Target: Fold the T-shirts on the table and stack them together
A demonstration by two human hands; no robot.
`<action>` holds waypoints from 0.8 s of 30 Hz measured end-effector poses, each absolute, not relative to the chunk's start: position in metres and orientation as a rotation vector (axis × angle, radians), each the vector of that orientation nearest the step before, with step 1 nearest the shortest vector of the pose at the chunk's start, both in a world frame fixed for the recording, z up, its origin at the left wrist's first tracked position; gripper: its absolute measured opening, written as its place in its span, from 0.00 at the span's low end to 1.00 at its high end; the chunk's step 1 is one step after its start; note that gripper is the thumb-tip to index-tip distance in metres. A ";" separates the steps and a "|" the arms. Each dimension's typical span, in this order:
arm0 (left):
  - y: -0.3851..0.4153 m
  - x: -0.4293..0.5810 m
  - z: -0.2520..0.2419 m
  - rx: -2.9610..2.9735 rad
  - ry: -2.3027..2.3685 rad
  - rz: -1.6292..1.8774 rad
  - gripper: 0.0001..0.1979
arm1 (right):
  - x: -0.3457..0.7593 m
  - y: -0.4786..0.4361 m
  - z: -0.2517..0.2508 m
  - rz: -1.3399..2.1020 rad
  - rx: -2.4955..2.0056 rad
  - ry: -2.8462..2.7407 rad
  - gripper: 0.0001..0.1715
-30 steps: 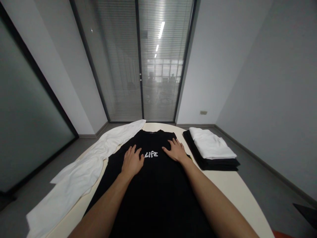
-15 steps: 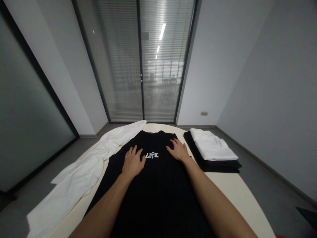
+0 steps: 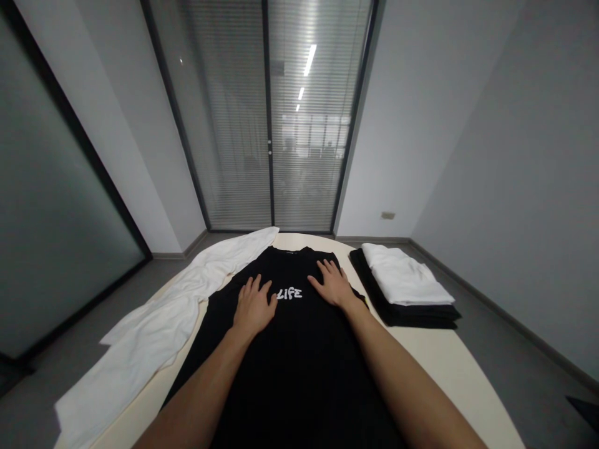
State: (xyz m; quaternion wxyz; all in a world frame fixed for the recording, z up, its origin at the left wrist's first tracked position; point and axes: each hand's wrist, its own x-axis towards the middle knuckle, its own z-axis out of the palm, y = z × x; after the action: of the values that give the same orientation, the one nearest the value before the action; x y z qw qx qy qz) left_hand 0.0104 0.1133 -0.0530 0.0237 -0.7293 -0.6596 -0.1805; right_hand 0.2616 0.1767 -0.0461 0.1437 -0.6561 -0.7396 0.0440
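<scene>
A black T-shirt [image 3: 299, 362] with white lettering across its chest lies spread out on the table, its neckline at the far end. My left hand [image 3: 254, 307] rests flat on the left of the chest, fingers spread, beside the lettering. On the other side, my right hand [image 3: 333, 284] lies with fingers apart on the shirt near its right shoulder. Neither hand grips the cloth. My forearms cover parts of the shirt's sides, and its lower end runs out of view.
The pale table [image 3: 435, 358] has a rounded edge. Along its left side lies a loose, rumpled white garment [image 3: 163, 324]. At the right stands a stack of folded clothes, a white one [image 3: 405, 274] on top of black ones [image 3: 416, 317]. Beyond is a glass partition [image 3: 304, 187] with blinds.
My right hand has slid slightly left and its fingers look a little more stretched. The left hand stays nearly in place on the shirt. The whole view has shifted a little.
</scene>
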 end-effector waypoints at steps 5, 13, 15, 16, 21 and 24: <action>0.114 0.011 -0.052 -2.253 -2.050 -0.557 0.24 | 0.261 0.182 -0.050 0.214 -1.991 -2.087 0.49; 0.114 0.010 -0.052 -2.252 -2.047 -0.548 0.24 | 0.254 0.205 -0.034 0.043 -2.067 -2.030 0.31; 0.113 0.010 -0.051 -2.261 -2.049 -0.538 0.25 | 0.254 0.210 -0.035 0.014 -2.067 -2.024 0.38; 0.113 0.010 -0.051 -2.269 -2.051 -0.530 0.26 | 0.254 0.212 -0.037 0.031 -2.077 -2.024 0.41; 0.114 0.011 -0.048 -2.333 -2.069 -0.433 0.31 | 0.256 0.217 -0.044 0.207 -2.201 -2.050 0.50; 0.116 0.009 -0.047 -2.345 -2.106 -0.393 0.32 | 0.258 0.218 -0.044 0.226 -2.220 -2.051 0.50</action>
State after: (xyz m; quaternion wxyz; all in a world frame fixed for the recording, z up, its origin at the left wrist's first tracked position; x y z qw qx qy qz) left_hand 0.0094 0.1162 -0.0471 -0.0175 -0.7382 -0.6629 -0.1237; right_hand 0.2578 0.2182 -0.0441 0.0555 -0.7313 -0.6757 0.0745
